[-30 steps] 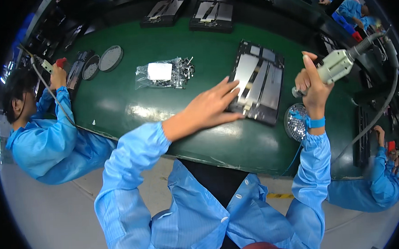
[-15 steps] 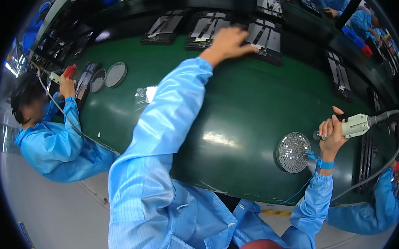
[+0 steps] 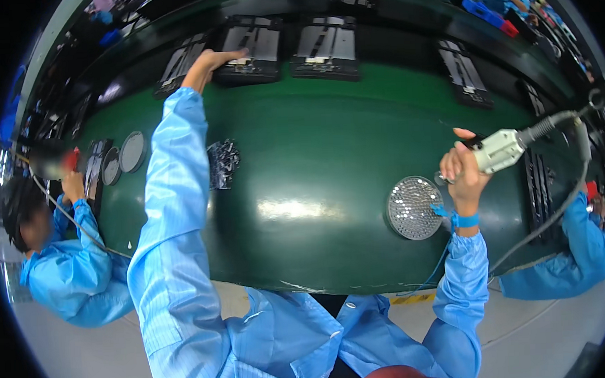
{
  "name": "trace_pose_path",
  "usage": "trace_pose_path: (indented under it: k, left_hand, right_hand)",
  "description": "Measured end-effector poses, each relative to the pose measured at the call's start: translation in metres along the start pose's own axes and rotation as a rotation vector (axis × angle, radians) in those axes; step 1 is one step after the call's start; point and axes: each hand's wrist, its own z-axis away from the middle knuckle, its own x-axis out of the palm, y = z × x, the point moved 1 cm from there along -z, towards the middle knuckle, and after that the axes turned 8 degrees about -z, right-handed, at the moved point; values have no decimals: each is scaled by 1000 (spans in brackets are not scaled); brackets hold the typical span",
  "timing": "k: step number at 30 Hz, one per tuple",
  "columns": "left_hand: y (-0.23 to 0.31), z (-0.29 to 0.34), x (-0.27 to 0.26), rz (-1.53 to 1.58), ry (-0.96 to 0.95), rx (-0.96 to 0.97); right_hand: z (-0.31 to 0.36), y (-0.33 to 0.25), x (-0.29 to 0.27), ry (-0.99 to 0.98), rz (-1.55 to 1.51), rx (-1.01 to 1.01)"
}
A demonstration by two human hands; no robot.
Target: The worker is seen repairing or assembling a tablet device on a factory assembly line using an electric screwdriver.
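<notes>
My left hand (image 3: 208, 62) reaches far forward at the left edge of a flat black-framed device with grey panels (image 3: 262, 51). One digit lies across the edge of that device; the other fingers are mostly hidden, and the hand appears closed on its side. In my right hand (image 3: 467, 170) is a pale electric screwdriver (image 3: 500, 151), its cable running off to the right. Below its tip stands a round dish with a perforated plate (image 3: 415, 208), holding small shiny pieces. A blue strap (image 3: 465, 221) circles my right wrist.
Similar devices lie to either side (image 3: 324, 47), (image 3: 179, 62) and at right (image 3: 464, 74). Dark crumpled plastic (image 3: 224, 164) rests on the green table (image 3: 306, 250). Co-workers sit left (image 3: 67, 263) and right (image 3: 572, 250); two round dishes (image 3: 133, 151) stand near the left one.
My left hand has moved left along the row of devices, from spread fingers to the middle device's edge. The view has swung right. My right hand still holds the screwdriver by the dish.
</notes>
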Motion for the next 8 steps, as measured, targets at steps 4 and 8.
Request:
trace_pose_path:
  k: [4, 8]
  left_hand:
    - [0, 24, -44, 147, 257, 285]
    - [-19, 68, -24, 289, 237, 453]
  right_hand:
    - [-1, 2, 19, -93, -6, 23]
    - [1, -7, -1, -98, -20, 26]
